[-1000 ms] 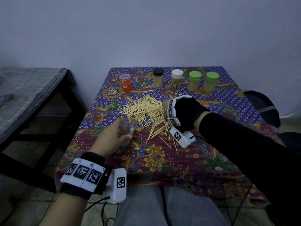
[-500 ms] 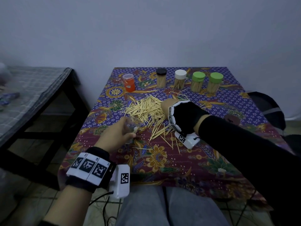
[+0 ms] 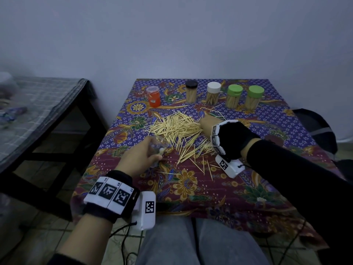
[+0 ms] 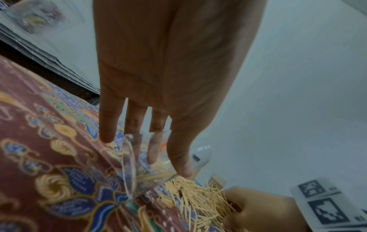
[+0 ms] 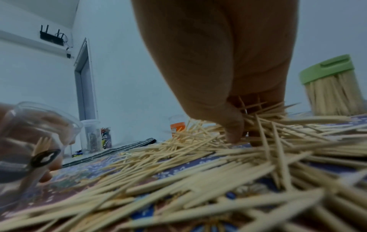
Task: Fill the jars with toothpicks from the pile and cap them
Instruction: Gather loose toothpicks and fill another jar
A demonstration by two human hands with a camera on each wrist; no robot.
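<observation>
— What differs from half a second ago?

— Little. The right hand (image 3: 207, 124) has dug deeper into the toothpick pile (image 3: 176, 126), at the pile's right edge; its thumb and fingers (image 5: 234, 125) are curled down among the sticks, gathering a bunch. The left hand (image 3: 140, 156) has kept its place at the pile's near-left edge, fingers and thumb wrapped round a clear jar (image 3: 159, 145) tilted with its mouth toward the pile (a few toothpicks already lie inside it, as the right wrist view shows).

— And the other jars?

— Unmoved. Beyond the pile, in a row along the table's far edge: an orange jar (image 3: 153, 96) with a clear lid to the far left of the pile, then a black-capped jar (image 3: 191, 91), a white-capped jar (image 3: 213, 92) and two green-capped jars (image 3: 234, 96) (image 3: 255, 96), the last four packed with toothpicks.

— The surface?

— A batik tablecloth (image 3: 191, 188), purple and maroon with gold flowers, carries the pile; loose sticks trail off it toward the person.

— The room?

— A pale blank wall (image 3: 172, 35) behind the pile. Left of it stands a dark-framed bench (image 3: 47, 104) under a checked cloth. A dark bag (image 3: 315, 127) lies on the floor to the pile's right.
</observation>
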